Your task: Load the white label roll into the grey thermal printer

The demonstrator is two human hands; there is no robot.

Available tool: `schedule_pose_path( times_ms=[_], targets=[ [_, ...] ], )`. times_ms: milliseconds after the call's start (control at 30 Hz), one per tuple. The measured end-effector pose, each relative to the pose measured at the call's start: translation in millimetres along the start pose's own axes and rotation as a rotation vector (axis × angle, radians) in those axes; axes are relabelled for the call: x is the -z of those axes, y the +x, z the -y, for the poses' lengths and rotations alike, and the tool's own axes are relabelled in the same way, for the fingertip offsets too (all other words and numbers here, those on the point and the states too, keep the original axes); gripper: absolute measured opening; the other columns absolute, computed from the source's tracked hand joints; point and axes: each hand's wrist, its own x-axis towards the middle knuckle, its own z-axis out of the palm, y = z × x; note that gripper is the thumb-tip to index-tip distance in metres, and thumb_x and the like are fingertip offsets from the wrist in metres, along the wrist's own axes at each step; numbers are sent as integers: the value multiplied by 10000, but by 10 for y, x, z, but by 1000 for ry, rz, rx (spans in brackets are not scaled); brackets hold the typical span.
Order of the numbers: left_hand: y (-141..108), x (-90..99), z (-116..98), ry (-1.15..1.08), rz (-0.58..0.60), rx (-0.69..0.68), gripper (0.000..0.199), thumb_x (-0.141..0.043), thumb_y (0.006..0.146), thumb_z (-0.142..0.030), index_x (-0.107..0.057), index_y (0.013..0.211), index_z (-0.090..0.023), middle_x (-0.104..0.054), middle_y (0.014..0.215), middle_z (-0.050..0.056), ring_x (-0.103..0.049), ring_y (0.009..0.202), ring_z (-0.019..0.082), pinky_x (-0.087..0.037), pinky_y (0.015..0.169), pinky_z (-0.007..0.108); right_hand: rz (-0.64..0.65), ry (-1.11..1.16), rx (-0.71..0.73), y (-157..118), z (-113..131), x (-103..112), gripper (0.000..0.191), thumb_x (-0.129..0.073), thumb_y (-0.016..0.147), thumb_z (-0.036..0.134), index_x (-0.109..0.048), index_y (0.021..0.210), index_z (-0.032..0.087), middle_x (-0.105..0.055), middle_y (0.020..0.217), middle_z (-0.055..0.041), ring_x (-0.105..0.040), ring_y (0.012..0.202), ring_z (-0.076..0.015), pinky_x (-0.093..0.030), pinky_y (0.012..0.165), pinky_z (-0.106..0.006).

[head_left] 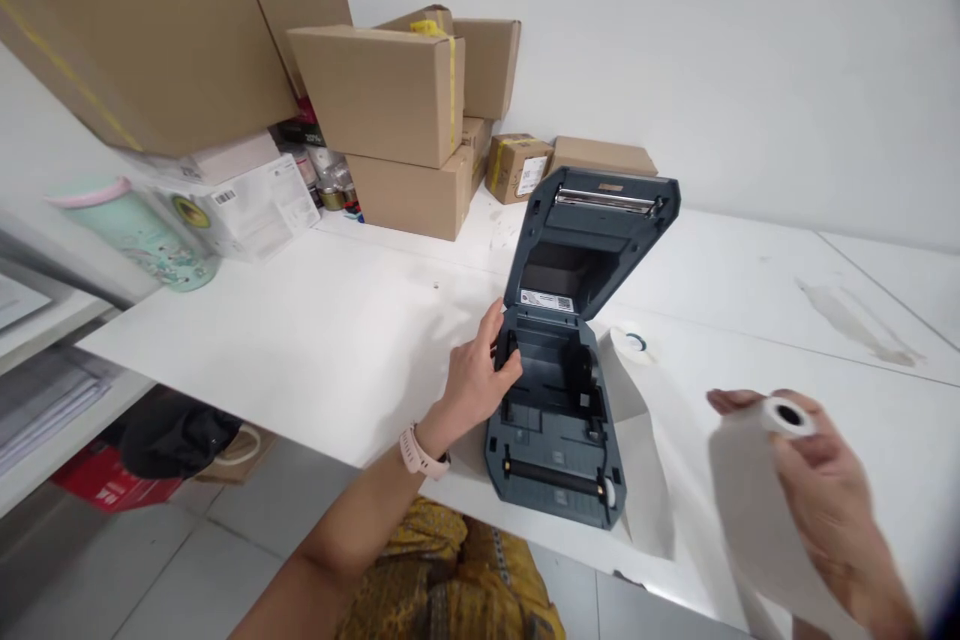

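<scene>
A dark grey label printer [555,400] stands on the white table with its lid [592,240] raised. Its inner bay shows no roll, and a black roller [551,476] crosses the front. My left hand [480,370] grips the printer's left side wall, thumb over the inner edge. Off to the right of the printer, my right hand [817,480] is closed around a small roll of white paper [787,414] with a dark core hole. From this roll a wide strip [757,500] hangs down. Another white paper strip [645,470] lies along the printer's right side.
Cardboard boxes [375,95] are stacked at the back left by the wall. A mint tumbler [142,235] with a pink rim leans near a white box [255,205]. Behind the printer lies a flat carton [604,156]. The table's front edge runs close to my lap.
</scene>
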Motion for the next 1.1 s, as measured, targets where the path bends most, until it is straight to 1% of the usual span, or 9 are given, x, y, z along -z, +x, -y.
schedule_pose_path(
  times_ms=[100, 200, 300, 400, 533, 700, 867, 967, 1100],
  targets=[
    [-8, 2, -3, 2, -4, 13, 733, -614, 930, -299, -339, 1609, -263, -574, 1528, 144, -647, 1318, 346, -567, 1055, 518, 40, 284, -300, -120, 2, -229, 440, -822, 747, 521, -647, 1113, 349, -760, 1199, -85, -742, 1074, -313, -645, 755, -424],
    [-10, 12, -10, 6, -5, 25, 702, -618, 931, -303, -378, 1589, -262, -589, 1517, 138, -648, 1317, 341, -561, 1068, 516, 130, 294, -356, -142, -2, -397, 619, -843, 749, 510, -622, 1298, 327, -735, 1284, -103, -710, 801, -199, -615, 621, -321],
    [-7, 14, -5, 9, -12, 29, 681, -632, 927, -305, -408, 1569, -269, -609, 1499, 128, -668, 1292, 328, -563, 1073, 499, 197, 288, -369, -138, -22, -484, 536, -832, 783, 487, -662, 1252, 290, -707, 1337, -106, -650, 707, -134, -603, 624, -290],
    [-5, 5, 7, 1, -16, 23, 675, -641, 924, -301, -417, 1560, -275, -616, 1495, 117, -678, 1280, 313, -559, 1084, 482, 234, 275, -384, -143, -54, -515, 457, -834, 789, 470, -695, 1168, 257, -699, 1346, -108, -693, 813, -157, -615, 688, -293],
    [-6, 3, 9, -1, -7, 28, 680, -629, 930, -296, -401, 1568, -249, -601, 1507, 141, -658, 1308, 322, -556, 1086, 492, 213, 271, -312, -135, -192, -452, 602, -826, 790, 469, -647, 1340, 301, -629, 1463, -116, -716, 1097, -245, -640, 790, -342],
    [-6, 12, -18, 17, 24, -48, 793, -568, 972, -282, -162, 1653, -256, -484, 1602, 169, -605, 1367, 341, -519, 1109, 556, 114, 311, -331, -2, -370, -300, 527, -613, 907, 624, -593, 1388, 410, -575, 1542, -53, -520, 1455, -299, -543, 1107, -491],
    [-5, 15, -72, 85, 6, -37, 872, -581, 974, -295, -54, 1668, -264, -380, 1659, 205, -666, 1255, 370, -521, 1059, 613, 305, 26, -241, 409, -195, -335, 848, -816, 766, 547, -448, 1519, 414, -437, 1652, -56, -366, 1552, -340, -374, 1239, -569],
    [-12, 26, -101, 90, 8, -16, 875, -589, 967, -281, -68, 1669, -250, -435, 1620, 220, -673, 1234, 377, -523, 1050, 603, 460, -106, -217, 694, -78, -463, 926, -851, 721, 533, -443, 1537, 372, -452, 1639, -76, -426, 1510, -352, -452, 1177, -519],
    [-25, 32, -100, 64, 6, -22, 863, -577, 966, -270, -78, 1669, -253, -438, 1619, 216, -655, 1263, 376, -522, 1058, 593, 487, -174, -220, 882, -30, -618, 788, -886, 630, 480, -618, 1335, 251, -723, 1279, -110, -701, 1109, -317, -617, 850, -408]
  ],
)
